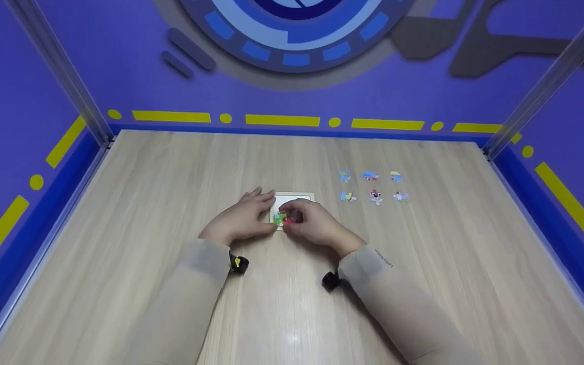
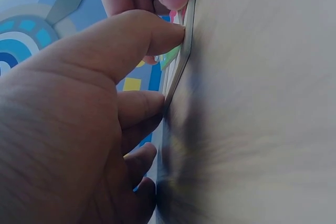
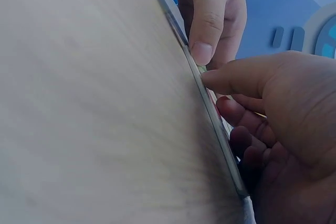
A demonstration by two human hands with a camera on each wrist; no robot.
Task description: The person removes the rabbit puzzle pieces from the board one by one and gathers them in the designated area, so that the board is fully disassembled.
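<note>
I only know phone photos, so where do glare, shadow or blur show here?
Head view: small glare spot on the tabletop, loose puzzle pieces soft; left wrist view: dark shadow beside the board, tabletop blurred; right wrist view: streaky tabletop, shadow along the board's edge.

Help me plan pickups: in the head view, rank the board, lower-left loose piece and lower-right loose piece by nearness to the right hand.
1. Board: touching the right hand.
2. Lower-left loose piece: ahead, right.
3. Lower-right loose piece: farther right.
</note>
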